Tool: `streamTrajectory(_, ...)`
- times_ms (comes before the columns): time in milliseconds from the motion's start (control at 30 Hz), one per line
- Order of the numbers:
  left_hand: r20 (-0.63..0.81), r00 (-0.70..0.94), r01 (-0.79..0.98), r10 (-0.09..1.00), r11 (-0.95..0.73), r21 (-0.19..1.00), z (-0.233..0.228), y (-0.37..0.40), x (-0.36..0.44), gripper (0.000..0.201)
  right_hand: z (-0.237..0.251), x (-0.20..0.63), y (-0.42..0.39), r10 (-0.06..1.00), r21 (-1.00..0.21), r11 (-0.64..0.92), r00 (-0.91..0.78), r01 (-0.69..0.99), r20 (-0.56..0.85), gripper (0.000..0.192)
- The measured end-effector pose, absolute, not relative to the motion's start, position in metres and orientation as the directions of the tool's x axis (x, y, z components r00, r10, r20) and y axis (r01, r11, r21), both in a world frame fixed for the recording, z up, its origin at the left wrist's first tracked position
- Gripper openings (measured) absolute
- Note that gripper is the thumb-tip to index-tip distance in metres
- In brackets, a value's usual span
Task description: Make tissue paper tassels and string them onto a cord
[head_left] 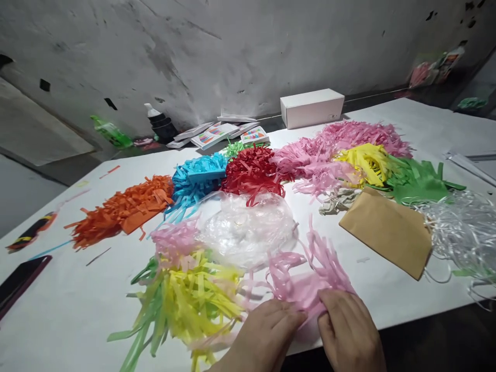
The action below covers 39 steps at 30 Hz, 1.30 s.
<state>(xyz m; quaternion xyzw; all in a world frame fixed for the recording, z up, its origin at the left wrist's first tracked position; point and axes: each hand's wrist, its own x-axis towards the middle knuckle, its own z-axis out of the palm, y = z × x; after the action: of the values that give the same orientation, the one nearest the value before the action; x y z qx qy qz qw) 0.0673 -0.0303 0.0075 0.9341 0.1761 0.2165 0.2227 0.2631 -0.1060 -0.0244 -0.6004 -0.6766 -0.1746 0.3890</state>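
A pink fringed tissue-paper tassel (308, 285) lies near the table's front edge, its strips pointing away from me. My left hand (267, 330) pinches the tassel's near left part, and my right hand (349, 325) grips its near right part. Both thumbs are partly hidden. Just left of my hands is a loose pile of yellow tassels (197, 294), with green strips (149, 315) and pink strips (176, 236) around it. Beyond the pink tassel sits a crumpled clear plastic bag (248, 227).
Orange (124, 209), blue (199, 173), red (253, 173), pink (360, 135), yellow (366, 163) and green tassels (420, 181) spread across the table. A brown paper piece (387, 227) lies beside white string (465, 232). Behind stand a white box (312, 109) and printed cards (217, 134). A phone (21, 281) lies left.
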Motion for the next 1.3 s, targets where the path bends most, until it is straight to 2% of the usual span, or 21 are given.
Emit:
streamTrajectory(100, 0.309, 0.842, 0.242, 0.442, -0.822, 0.516, 0.013, -0.03, 0.069, 0.033, -0.018, 0.264, -0.104, 0.691, -0.242, 0.201, 0.038, 0.949, 0.722, 0.028)
streamTrajectory(267, 0.244, 0.852, 0.273, 0.463, -0.791, 0.548, 0.026, -0.031, 0.073, 0.032, -0.013, 0.261, -0.105, 0.695, -0.208, 0.352, -0.106, 0.913, 0.711, 0.031)
streamTrajectory(367, 0.217, 0.882, 0.266, 0.418, -0.823, 0.502, 0.029, -0.032, 0.072, 0.033, -0.016, 0.263, -0.105, 0.685, -0.205, 0.383, -0.128, 0.901, 0.717, 0.027)
streamTrajectory(533, 0.202, 0.919, 0.236, 0.339, -0.882, 0.407, 0.027, -0.033, 0.069, 0.029, -0.022, 0.281, -0.109, 0.718, -0.221, 0.304, -0.071, 0.927, 0.693, 0.031)
streamTrajectory(600, 0.216, 0.92, 0.23, 0.326, -0.898, 0.374, 0.023, -0.034, 0.07, 0.025, -0.025, 0.29, -0.113, 0.723, -0.191, 0.33, -0.117, 0.925, 0.681, 0.033)
streamTrajectory(667, 0.201, 0.913, 0.275, 0.355, -0.9, 0.339, 0.02, -0.033, 0.071, 0.024, -0.028, 0.299, -0.117, 0.731, -0.132, 0.382, -0.211, 0.915, 0.649, 0.038)
streamTrajectory(767, 0.159, 0.872, 0.408, 0.463, -0.867, 0.287, 0.017, -0.029, 0.071, 0.027, -0.032, 0.307, -0.123, 0.747, -0.087, 0.427, -0.297, 0.9, 0.595, 0.041)
streamTrajectory(833, 0.129, 0.844, 0.474, 0.521, -0.836, 0.276, 0.016, -0.025, 0.069, 0.028, -0.033, 0.308, -0.124, 0.751, -0.098, 0.427, -0.292, 0.899, 0.591, 0.035)
streamTrajectory(900, 0.116, 0.843, 0.479, 0.525, -0.831, 0.281, 0.016, -0.022, 0.065, 0.031, -0.033, 0.304, -0.123, 0.749, -0.111, 0.421, -0.276, 0.9, 0.602, 0.032)
streamTrajectory(1000, 0.134, 0.862, 0.444, 0.49, -0.855, 0.269, 0.014, -0.021, 0.062, 0.037, -0.031, 0.295, -0.119, 0.775, -0.171, 0.313, -0.148, 0.934, 0.614, 0.029)
streamTrajectory(1133, 0.168, 0.853, 0.455, 0.494, -0.862, 0.224, 0.008, -0.023, 0.06, 0.038, -0.025, 0.293, -0.114, 0.817, -0.281, 0.021, 0.146, 0.959, 0.558, 0.031)
streamTrajectory(1200, 0.189, 0.845, 0.467, 0.501, -0.862, 0.196, 0.004, -0.024, 0.059, 0.038, -0.023, 0.302, -0.114, 0.816, -0.241, -0.057, 0.184, 0.969, 0.548, 0.034)
streamTrajectory(1300, 0.215, 0.845, 0.465, 0.489, -0.872, 0.156, -0.003, -0.025, 0.058, 0.039, -0.023, 0.327, -0.115, 0.804, -0.09, -0.105, 0.138, 0.99, 0.579, 0.034)
